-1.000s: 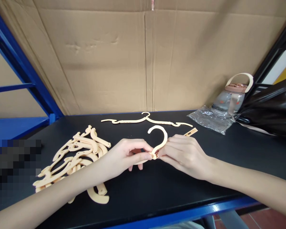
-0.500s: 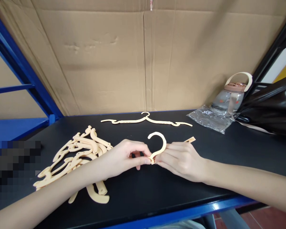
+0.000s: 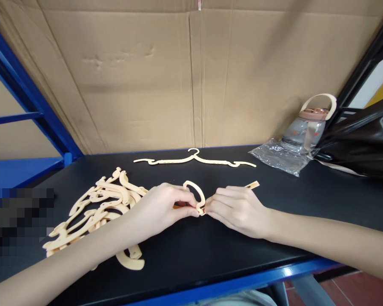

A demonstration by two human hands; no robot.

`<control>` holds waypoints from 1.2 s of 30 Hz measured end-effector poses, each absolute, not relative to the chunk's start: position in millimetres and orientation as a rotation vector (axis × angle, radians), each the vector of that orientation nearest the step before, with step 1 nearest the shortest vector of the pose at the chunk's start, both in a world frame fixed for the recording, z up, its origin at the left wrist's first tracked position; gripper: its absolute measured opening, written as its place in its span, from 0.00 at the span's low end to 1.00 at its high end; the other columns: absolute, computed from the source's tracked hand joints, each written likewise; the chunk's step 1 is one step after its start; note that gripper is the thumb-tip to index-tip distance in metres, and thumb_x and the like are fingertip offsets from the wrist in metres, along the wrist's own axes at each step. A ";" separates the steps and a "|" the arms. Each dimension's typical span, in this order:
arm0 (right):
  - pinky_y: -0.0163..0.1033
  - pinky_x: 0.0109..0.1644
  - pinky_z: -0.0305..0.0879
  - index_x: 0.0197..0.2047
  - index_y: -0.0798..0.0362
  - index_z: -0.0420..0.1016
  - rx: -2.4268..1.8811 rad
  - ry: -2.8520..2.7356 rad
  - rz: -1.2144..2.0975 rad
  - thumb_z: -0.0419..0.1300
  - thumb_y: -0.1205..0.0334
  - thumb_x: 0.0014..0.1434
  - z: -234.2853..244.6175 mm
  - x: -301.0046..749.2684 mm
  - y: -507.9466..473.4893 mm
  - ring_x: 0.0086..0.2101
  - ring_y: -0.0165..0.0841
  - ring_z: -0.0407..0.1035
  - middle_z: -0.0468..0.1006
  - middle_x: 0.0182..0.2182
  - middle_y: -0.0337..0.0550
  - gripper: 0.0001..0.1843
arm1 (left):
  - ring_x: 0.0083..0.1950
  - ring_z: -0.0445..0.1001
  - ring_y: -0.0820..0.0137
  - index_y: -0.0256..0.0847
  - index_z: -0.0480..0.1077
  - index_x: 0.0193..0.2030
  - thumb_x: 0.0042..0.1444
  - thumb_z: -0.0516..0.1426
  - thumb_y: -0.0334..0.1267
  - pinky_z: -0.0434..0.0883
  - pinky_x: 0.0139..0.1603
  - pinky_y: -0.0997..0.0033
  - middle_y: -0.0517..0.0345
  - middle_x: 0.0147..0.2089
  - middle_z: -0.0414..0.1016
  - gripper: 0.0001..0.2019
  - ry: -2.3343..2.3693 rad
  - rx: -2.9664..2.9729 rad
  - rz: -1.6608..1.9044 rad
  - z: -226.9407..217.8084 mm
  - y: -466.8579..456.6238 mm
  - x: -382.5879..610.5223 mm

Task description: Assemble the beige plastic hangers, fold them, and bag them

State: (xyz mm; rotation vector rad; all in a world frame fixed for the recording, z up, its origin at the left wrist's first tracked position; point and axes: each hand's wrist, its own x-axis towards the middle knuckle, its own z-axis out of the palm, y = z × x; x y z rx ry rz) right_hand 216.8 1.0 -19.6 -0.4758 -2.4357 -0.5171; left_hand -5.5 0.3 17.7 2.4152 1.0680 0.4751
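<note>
Both my hands meet at the middle of the black table (image 3: 210,250). My left hand (image 3: 161,208) pinches the base of a cream plastic hanger hook (image 3: 195,193), whose curve now tips toward the left. My right hand (image 3: 236,208) is closed on a cream hanger arm (image 3: 252,185), whose far tip sticks out beyond my fingers. The hook's base and the arm touch between my fingertips. A heap of cream hanger parts (image 3: 95,208) lies just left of my left hand.
A whole cream hanger (image 3: 194,160) lies flat near the back. A crumpled clear bag (image 3: 279,158), a water bottle with a strap (image 3: 306,127) and a black bag (image 3: 360,144) sit at the back right. Cardboard (image 3: 191,76) walls the rear. Blue shelf frame (image 3: 25,102) stands left.
The hook has swung from upright and curling right to low and leaning left. Both hands have sunk slightly toward the table and stayed pinched together.
</note>
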 end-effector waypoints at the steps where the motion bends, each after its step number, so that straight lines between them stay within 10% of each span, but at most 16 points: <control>1: 0.36 0.30 0.57 0.34 0.55 0.73 -0.484 -2.434 -0.533 0.49 0.70 0.68 -19.5 216.2 0.4 0.28 0.28 0.67 0.76 0.27 0.39 0.14 | 0.35 0.74 0.72 0.44 0.77 0.33 0.60 0.58 0.41 0.65 0.37 0.75 0.62 0.35 0.78 0.08 1.068 2.460 0.475 18.6 -0.5 -5.8; 22: 0.30 0.21 0.48 0.41 0.56 0.67 -0.844 -2.319 0.046 0.56 0.43 0.62 -2.8 216.7 -1.8 0.16 0.24 0.58 0.61 0.16 0.27 0.21 | 0.27 0.67 0.77 0.41 0.69 0.33 0.65 0.51 0.43 0.59 0.28 0.78 0.66 0.27 0.71 0.12 1.128 2.363 0.430 17.0 -7.3 -2.4; 36: 0.31 0.21 0.46 0.34 0.53 0.66 -0.630 -2.297 -0.072 0.55 0.65 0.63 -1.7 214.9 -6.8 0.20 0.22 0.58 0.71 0.29 0.35 0.05 | 0.44 0.76 0.68 0.45 0.71 0.45 0.66 0.49 0.39 0.70 0.42 0.70 0.61 0.45 0.76 0.09 1.203 2.723 0.460 7.0 -10.0 -4.8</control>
